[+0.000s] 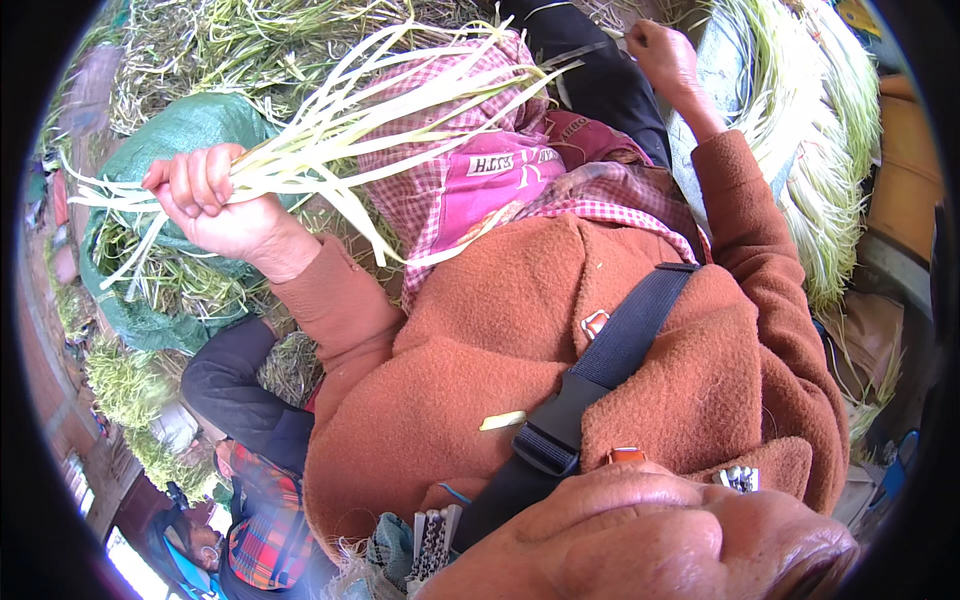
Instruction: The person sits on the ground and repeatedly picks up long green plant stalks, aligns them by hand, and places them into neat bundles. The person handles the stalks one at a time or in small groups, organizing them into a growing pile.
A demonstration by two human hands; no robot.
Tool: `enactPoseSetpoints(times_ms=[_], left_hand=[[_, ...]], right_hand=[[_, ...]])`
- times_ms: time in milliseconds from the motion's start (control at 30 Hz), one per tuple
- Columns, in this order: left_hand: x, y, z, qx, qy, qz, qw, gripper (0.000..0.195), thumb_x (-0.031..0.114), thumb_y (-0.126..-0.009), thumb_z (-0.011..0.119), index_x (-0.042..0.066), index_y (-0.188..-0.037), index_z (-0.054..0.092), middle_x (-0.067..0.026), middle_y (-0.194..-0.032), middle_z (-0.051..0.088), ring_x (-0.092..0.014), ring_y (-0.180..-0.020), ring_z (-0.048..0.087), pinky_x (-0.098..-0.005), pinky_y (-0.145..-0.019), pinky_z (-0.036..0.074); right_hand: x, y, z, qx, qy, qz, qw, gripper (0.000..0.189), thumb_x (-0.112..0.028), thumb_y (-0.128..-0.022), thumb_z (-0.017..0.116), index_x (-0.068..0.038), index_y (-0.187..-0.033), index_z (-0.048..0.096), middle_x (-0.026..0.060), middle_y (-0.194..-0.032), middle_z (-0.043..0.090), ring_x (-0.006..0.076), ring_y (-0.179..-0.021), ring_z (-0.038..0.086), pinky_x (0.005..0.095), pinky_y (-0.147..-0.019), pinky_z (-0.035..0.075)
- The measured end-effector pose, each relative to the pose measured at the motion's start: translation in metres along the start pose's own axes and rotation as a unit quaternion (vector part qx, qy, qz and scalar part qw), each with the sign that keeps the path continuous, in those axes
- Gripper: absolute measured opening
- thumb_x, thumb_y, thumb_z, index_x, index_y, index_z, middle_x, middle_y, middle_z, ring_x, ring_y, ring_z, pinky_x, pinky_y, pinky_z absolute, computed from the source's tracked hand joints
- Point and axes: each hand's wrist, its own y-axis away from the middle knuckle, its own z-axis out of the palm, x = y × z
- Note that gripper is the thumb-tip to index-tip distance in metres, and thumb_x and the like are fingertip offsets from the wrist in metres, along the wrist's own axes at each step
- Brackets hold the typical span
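My left hand (217,199) is closed around a small bunch of long, flat, pale yellow-green leaves (420,112), which look like blanched garlic chives. The leaves fan out over a pink checked apron (420,180) on my lap, with short ends poking out past the fist. Higher up, my right hand (661,54) is raised with curled fingers beside my dark trouser leg (577,60). A pale strip shows by its fingertips, but I cannot tell if it is held. To its right lies a large heap of similar long leaves (817,172) on a light sheet (709,97).
A green woven sack (187,142) of leaf scraps stands at my left. Loose trimmings (217,45) cover the ground ahead. Another person in a plaid garment (270,525) sits close at lower left. A yellow-orange container (904,157) stands at far right.
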Motion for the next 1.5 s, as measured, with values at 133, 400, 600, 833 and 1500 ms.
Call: enactPoseSetpoints(times_ms=[133, 400, 600, 833, 1500], left_hand=[[0.013, 0.003, -0.007, 0.012, -0.011, 0.020, 1.000, 0.022, 0.017, -0.098, 0.037, 0.007, -0.094, 0.056, 0.0061, -0.055, 0.036, -0.006, -0.044, 0.030, -0.0228, -0.046, 0.029], [0.017, 0.003, -0.010, 0.017, -0.021, 0.027, 0.999, 0.022, 0.018, -0.098, 0.037, 0.008, -0.092, 0.056, 0.0059, -0.054, 0.035, -0.006, -0.043, 0.029, -0.0230, -0.047, 0.029], [0.013, 0.005, -0.001, 0.029, -0.036, 0.037, 0.998, 0.021, 0.017, -0.098, 0.038, 0.008, -0.091, 0.056, 0.0058, -0.055, 0.036, -0.006, -0.043, 0.029, -0.0230, -0.047, 0.029], [0.009, 0.007, 0.013, 0.011, -0.044, 0.042, 0.998, 0.020, 0.018, -0.098, 0.039, 0.009, -0.092, 0.056, 0.0057, -0.055, 0.036, -0.006, -0.044, 0.029, -0.0235, -0.048, 0.029], [0.013, 0.002, 0.032, -0.016, -0.076, 0.073, 0.994, 0.019, 0.014, -0.094, 0.043, 0.006, -0.089, 0.059, 0.0062, -0.052, 0.037, -0.006, -0.042, 0.030, -0.0229, -0.044, 0.026]], right_hand=[[0.001, 0.002, -0.009, 0.045, -0.070, -0.072, 0.994, 0.017, -0.025, -0.085, 0.059, -0.014, -0.094, 0.068, 0.0113, -0.084, 0.068, 0.0300, -0.085, 0.065, 0.0395, -0.073, 0.051], [-0.099, 0.054, -0.061, -0.210, -0.518, -0.074, 0.826, 0.035, -0.031, -0.094, 0.057, 0.001, -0.088, 0.067, 0.0032, -0.074, 0.066, 0.0084, -0.069, 0.061, 0.0244, -0.065, 0.051], [-0.153, 0.070, -0.042, -0.081, -0.392, -0.337, 0.852, 0.028, -0.018, -0.083, 0.069, -0.007, -0.107, 0.060, 0.0089, -0.083, 0.064, 0.0222, -0.069, 0.065, 0.0296, -0.061, 0.053], [-0.169, 0.067, -0.038, -0.025, -0.351, -0.329, 0.876, 0.033, -0.022, -0.078, 0.073, -0.012, -0.106, 0.060, 0.0049, -0.079, 0.063, 0.0212, -0.067, 0.064, 0.0320, -0.055, 0.050], [-0.152, 0.058, -0.075, -0.242, -0.693, -0.055, 0.677, 0.022, -0.024, -0.093, 0.059, -0.003, -0.099, 0.065, 0.0003, -0.069, 0.061, 0.0053, -0.055, 0.055, 0.0215, -0.047, 0.043]])
